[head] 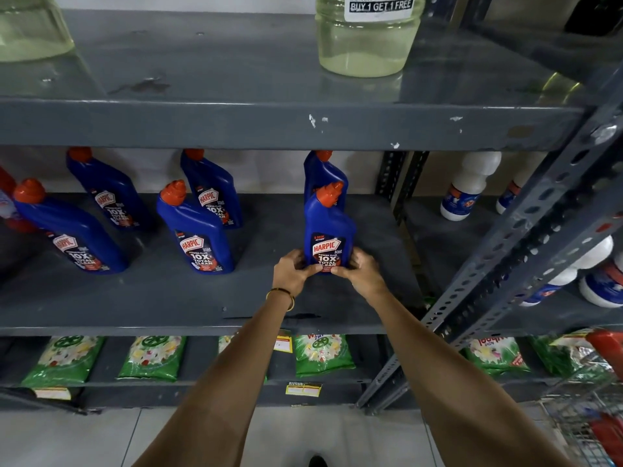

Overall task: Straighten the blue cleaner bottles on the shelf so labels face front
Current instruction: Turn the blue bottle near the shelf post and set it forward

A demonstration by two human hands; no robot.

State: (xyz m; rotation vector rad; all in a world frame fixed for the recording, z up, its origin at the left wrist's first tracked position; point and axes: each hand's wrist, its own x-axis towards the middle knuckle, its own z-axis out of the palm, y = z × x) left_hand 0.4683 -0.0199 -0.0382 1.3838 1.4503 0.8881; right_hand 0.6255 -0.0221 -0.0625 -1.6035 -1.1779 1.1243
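Hands, left (292,269) and right (360,269), gripping upright blue bottle (328,227) base, label facing front.

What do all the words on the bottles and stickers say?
"HARPIC", "POWER PLUS", "10X TOTAL CLEAN": held blue bottle, in left hand and right hand.
"BUY 1 GET 1 FREE": sticker on the clear jar.
Yellow shelf tags: too small to read.
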